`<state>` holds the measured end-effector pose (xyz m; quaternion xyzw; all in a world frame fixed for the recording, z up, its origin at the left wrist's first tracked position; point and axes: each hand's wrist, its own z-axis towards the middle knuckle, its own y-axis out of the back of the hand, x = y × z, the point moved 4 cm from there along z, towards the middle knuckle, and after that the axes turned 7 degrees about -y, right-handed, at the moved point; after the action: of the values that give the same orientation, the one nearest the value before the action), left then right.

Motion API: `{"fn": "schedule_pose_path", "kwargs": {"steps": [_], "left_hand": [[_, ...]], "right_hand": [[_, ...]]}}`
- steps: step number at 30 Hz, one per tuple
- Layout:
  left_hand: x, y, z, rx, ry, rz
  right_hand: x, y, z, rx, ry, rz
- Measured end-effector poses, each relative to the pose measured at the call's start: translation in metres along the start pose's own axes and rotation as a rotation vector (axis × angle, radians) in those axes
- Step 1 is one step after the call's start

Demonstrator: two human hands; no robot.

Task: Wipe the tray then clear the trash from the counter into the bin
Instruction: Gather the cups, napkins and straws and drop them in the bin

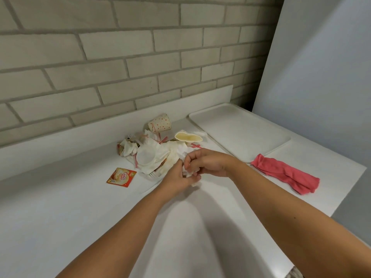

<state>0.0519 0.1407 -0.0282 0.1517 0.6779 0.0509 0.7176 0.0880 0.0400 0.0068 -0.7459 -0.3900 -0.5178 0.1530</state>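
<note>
A white tray (239,129) lies flat at the back right of the white counter (60,207). A pink cloth (287,173) lies crumpled just in front of the tray. A trash pile (152,155) of stained napkins, plastic lids, striped straws and a squashed cup sits mid-counter, with a dotted paper cup (160,122) on its side behind it. My left hand (180,177) and right hand (208,163) meet at the pile's near right edge, both closed on a crumpled white napkin (188,173). No bin is in view.
An orange creamer sachet (121,177) lies apart to the left of the pile. A brick wall runs along the back, and a pale panel (321,67) rises on the right. The counter ends in a corner at the right, beyond the cloth.
</note>
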Motion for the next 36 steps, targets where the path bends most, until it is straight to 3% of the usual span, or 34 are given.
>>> {"fn": "schedule_pose_path", "kwargs": {"steps": [3,5,8,10,12,17,24,36], "left_hand": [[-0.001,0.004,0.008,-0.055,-0.042,-0.033],[0.001,0.012,0.01,-0.114,-0.01,0.006],[0.01,0.029,0.012,-0.224,0.065,0.005],[0.014,0.039,0.012,-0.282,0.109,-0.064],[0.015,0.047,0.011,-0.352,0.142,-0.068],[0.012,0.055,0.009,-0.43,0.191,-0.002],[0.016,0.058,0.013,-0.405,0.202,0.004],[0.012,0.045,0.011,-0.381,0.178,-0.003]], "right_hand": [[0.009,0.005,0.003,0.006,0.05,0.005],[0.017,0.016,0.007,-0.079,0.087,0.035],[0.019,0.052,0.019,-0.484,0.113,0.012],[0.014,0.075,0.031,-0.766,0.069,-0.192],[0.006,0.09,0.044,-0.872,-0.021,-0.445],[-0.004,0.1,0.074,-0.783,-0.164,-0.851],[-0.016,0.105,0.1,-0.626,-0.261,-1.048],[-0.024,0.097,0.069,-0.682,-0.235,-0.757]]}}
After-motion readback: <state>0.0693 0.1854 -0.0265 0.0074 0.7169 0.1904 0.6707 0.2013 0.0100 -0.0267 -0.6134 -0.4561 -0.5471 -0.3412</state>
